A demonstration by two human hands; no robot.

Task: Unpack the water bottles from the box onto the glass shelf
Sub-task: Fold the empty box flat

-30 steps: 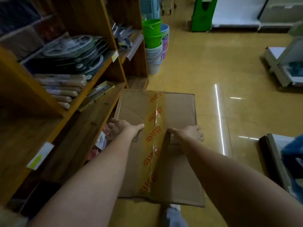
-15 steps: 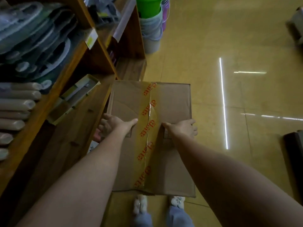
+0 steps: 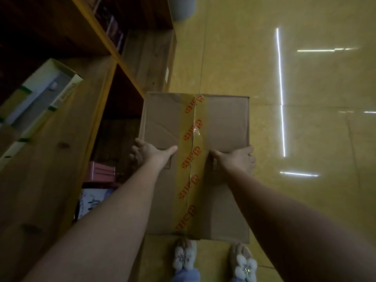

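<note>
While both arms reach down, head view shows the box (image 3: pixel 223 127) sealed with printed tape (image 3: pixel 193 151), beside the wooden shelf (image 3: pixel 61 159), above the yellow floor (image 3: pixel 305 200). Left hand (image 3: pixel 148 153) grips its left edge, fingers curled over the side, thumb on top. Right hand (image 3: pixel 238 159) grips the right edge likewise. Slippers (image 3: pixel 184 259) below.
</note>
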